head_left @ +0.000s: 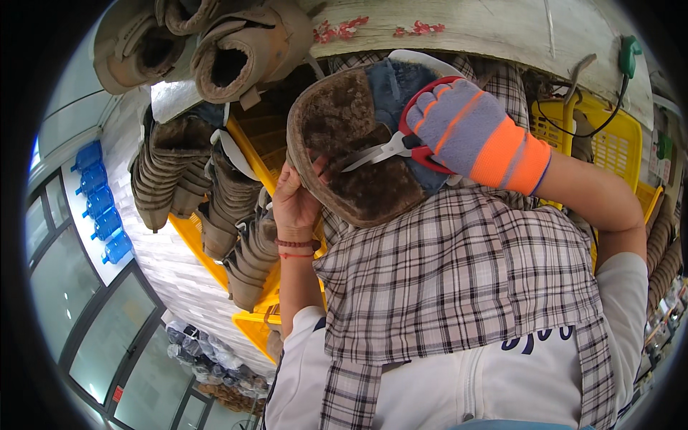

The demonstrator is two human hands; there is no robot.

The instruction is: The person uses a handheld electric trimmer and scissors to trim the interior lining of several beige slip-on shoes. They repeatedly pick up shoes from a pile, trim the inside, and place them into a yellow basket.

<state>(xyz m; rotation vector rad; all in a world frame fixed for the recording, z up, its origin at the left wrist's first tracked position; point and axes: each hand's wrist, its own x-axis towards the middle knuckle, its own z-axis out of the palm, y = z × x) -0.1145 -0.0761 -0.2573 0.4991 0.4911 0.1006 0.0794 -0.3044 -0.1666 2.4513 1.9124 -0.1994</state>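
A boot upper (333, 118) with brown fleece lining and a blue-grey section lies opened out in front of my chest, inside facing up. My left hand (297, 201), bare, grips its left edge, fingers partly hidden by the lining. A striped grey and orange glove covers my right hand (466, 125), which is closed round the red handles of a pair of scissors (383, 153). Their silver blades point left over the fleece, close to my left fingertips. Whether the blades are touching the lining, I cannot tell.
Finished-looking boots (229, 68) stand at the top left on a worn pale workbench (459, 21). Stacked boot uppers (168, 165) hang over yellow crates (193, 236) at my left. On the right are another yellow crate (620, 143) and a green-handled tool (629, 57) with a black cord.
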